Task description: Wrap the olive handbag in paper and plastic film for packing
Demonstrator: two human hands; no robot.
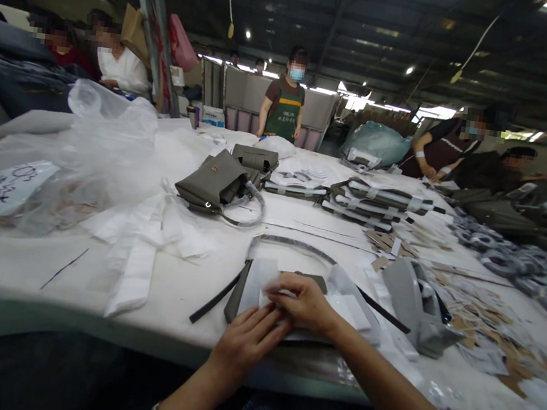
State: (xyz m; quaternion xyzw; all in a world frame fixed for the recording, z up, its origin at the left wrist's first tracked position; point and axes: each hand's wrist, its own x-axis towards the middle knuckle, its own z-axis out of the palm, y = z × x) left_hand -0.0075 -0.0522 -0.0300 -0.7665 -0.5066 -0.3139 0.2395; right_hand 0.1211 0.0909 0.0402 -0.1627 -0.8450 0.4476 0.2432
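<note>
A dark olive handbag lies flat before me at the table's front edge, largely covered by thin white wrapping sheets. Its plastic-wrapped handle arches away from me, and dark straps stick out on both sides. My left hand rests on the front of the bag with its fingers stretched out. Just beyond those fingertips, my right hand pinches its thumb and fingers together over the white sheet; what sits in the pinch is blurred. A grey tape dispenser stands right of the bag.
Finished-looking olive handbags and a stack of flat wrapped ones occupy the table's middle. Clear plastic bags and white sheets lie left. Brown tags are scattered right. An aproned person stands across the table.
</note>
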